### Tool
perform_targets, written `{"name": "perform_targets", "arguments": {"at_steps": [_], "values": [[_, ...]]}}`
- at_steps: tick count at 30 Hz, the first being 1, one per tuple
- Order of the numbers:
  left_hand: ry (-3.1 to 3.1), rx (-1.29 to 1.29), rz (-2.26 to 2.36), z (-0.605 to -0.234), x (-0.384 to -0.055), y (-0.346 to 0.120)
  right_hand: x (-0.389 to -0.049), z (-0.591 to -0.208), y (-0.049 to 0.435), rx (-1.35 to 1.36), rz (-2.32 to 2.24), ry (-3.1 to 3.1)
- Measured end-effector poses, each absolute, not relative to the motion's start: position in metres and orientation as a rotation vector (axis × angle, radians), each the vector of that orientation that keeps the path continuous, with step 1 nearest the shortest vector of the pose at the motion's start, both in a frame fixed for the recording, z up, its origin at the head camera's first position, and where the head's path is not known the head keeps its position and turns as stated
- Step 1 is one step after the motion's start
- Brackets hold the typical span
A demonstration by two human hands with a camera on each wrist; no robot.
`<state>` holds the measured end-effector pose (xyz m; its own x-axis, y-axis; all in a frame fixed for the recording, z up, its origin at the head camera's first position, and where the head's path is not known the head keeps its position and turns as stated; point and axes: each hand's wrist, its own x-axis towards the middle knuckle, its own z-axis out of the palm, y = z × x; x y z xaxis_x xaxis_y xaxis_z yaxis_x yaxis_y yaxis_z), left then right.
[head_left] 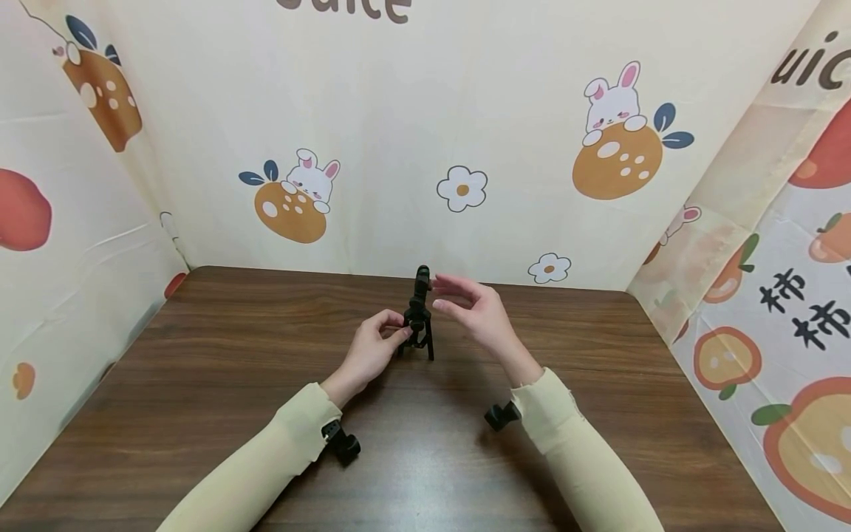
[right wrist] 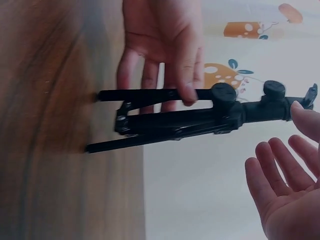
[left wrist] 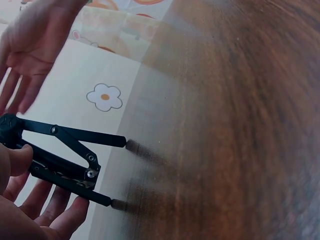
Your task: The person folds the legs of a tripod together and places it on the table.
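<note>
A small black tripod (head_left: pixel 417 314) stands upright at the far middle of the table, its slim legs partly spread and its feet down at the tabletop. My left hand (head_left: pixel 368 347) pinches it low, around one leg; in the right wrist view the thumb of the left hand (right wrist: pixel 162 30) presses on that leg below a round knob. Just right of the tripod's top is my right hand (head_left: pixel 482 314), fingers loosely extended and holding nothing. Seen from the right wrist, the thumb of the right hand (right wrist: pixel 292 205) overlaps the tripod's head; whether they touch I cannot tell.
The brown wooden table (head_left: pixel 219 355) ends at a cream curtain (head_left: pixel 392 96) close behind the tripod. Printed cloth also hangs along the left and right sides. A black wrist camera (head_left: pixel 342 443) is strapped on the left wrist, and another camera (head_left: pixel 501 416) on the right.
</note>
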<state>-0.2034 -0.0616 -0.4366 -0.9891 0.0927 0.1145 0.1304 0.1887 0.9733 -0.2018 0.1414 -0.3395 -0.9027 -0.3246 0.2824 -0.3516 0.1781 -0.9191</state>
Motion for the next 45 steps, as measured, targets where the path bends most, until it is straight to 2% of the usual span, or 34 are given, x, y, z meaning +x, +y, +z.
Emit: {"name": "perform_targets", "arguments": {"at_steps": [9, 18, 38, 45], "values": [[-2.402, -0.229, -1.956, -0.439, -0.204, -0.062, -0.218, -0.395, 0.148, 0.591, 1.819, -2.447], [-2.395, -0.211, -1.995, -0.438, -0.205, -0.063, -0.219, -0.422, 0.145, 0.543, 1.605, -2.657], [-2.501, -0.375, -1.881, -0.435, -0.203, -0.067, -0.224, -0.435, 0.137, 0.698, 1.398, -2.694], [-2.539, -0.460, -1.687, -0.431, -0.202, -0.068, -0.225, -0.432, 0.136, 0.592, 1.447, -2.711]]}}
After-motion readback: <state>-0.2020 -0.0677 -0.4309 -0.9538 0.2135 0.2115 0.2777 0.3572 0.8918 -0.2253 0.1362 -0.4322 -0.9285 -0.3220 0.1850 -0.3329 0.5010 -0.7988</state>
